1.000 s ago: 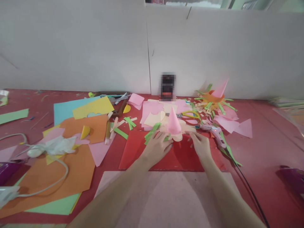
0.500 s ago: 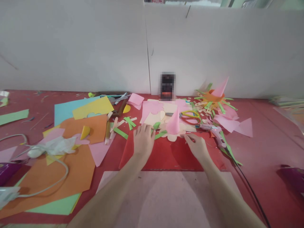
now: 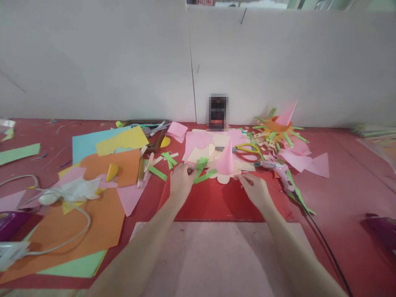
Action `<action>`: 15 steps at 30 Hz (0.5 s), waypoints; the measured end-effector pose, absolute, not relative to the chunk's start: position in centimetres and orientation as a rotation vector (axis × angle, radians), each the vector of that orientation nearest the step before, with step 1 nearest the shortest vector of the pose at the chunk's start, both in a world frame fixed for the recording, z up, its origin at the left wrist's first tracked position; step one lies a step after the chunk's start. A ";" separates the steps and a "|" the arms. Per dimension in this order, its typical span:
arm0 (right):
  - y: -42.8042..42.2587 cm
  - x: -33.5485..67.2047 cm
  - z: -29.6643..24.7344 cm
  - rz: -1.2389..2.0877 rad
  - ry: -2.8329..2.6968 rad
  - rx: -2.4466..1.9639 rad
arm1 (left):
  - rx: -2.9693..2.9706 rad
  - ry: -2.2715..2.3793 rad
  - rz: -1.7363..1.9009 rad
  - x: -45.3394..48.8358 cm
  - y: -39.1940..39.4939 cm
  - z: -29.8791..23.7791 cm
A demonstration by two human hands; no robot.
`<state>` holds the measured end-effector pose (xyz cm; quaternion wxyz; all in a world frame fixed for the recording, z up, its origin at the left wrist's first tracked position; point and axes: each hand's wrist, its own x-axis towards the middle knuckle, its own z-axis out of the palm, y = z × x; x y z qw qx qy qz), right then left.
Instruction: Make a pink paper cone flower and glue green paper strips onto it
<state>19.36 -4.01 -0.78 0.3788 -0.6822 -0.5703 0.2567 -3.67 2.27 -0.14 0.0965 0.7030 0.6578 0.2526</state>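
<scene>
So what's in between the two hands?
In the head view, a pink paper cone stands on a cream flower cutout between the left hand and right hand. Green paper strips lie nearer the left hand, all on a red sheet.

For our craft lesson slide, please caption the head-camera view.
Left hand holds green paper strips beside a pink cone on a cream flower cutout; right hand touches the cutout's edge.

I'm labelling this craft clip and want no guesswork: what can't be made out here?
Head view: dark upright object, pixelated.
Head view: grip of left hand on green strips, hidden by its fingers.
Head view: purple object, cut by right edge.
Head view: touch of right hand on cream flower, too small.
</scene>
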 end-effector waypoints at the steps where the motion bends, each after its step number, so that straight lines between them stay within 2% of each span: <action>1: -4.0 19.4 -0.8 0.645 -1.465 -1.744 | 2.060 1.941 0.763 -3.7 2.3 -0.1; 15: -4.0 19.4 -0.7 0.600 -1.388 -1.725 | 1.783 1.844 1.042 -3.9 2.2 0.4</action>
